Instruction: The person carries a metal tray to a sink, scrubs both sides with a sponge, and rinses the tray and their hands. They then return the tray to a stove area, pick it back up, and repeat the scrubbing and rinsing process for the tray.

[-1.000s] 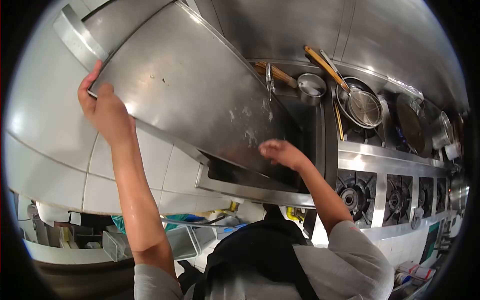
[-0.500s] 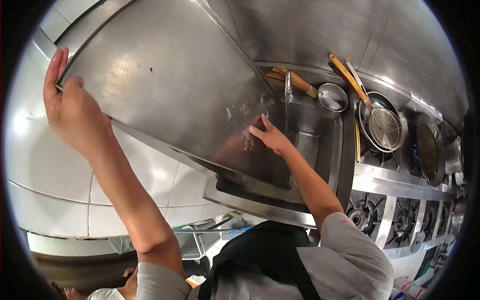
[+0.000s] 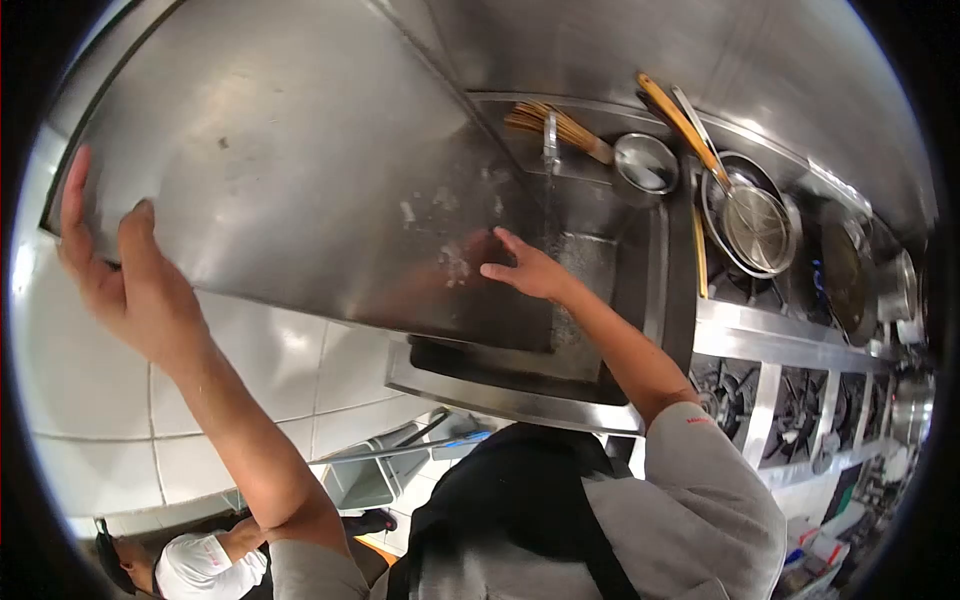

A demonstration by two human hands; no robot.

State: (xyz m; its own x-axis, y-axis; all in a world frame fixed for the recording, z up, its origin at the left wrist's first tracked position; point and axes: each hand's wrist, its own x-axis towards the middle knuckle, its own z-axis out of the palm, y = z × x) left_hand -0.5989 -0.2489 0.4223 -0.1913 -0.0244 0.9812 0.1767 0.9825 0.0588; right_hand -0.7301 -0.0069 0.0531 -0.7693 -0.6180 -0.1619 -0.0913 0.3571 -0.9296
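A large stainless-steel panel point(image 3: 270, 180) slants across the left half of the view, its lower right end over the sink point(image 3: 590, 270). At its left front corner is my left hand point(image 3: 130, 270), open, with index finger and thumb spread apart over the edge. My right hand point(image 3: 525, 268) is open too, fingers stretched out over the panel's wet lower end, its reflection showing in the steel. Whitish wet patches point(image 3: 455, 265) lie on the metal beside those fingertips. Just behind, water runs from a faucet point(image 3: 551, 140) into the sink.
A bamboo brush point(image 3: 565, 130) and a metal bowl point(image 3: 645, 165) sit behind the sink. To the right, a strainer point(image 3: 757, 230) rests over a pan on the stove, near a dark wok point(image 3: 845, 280). White tiles point(image 3: 250, 340) line the left. A person point(image 3: 200, 565) is at lower left.
My left hand has loosened from the panel's edge, its fingers spreading. The panel sits lower and further left in view. Another person has come further into view at lower left.
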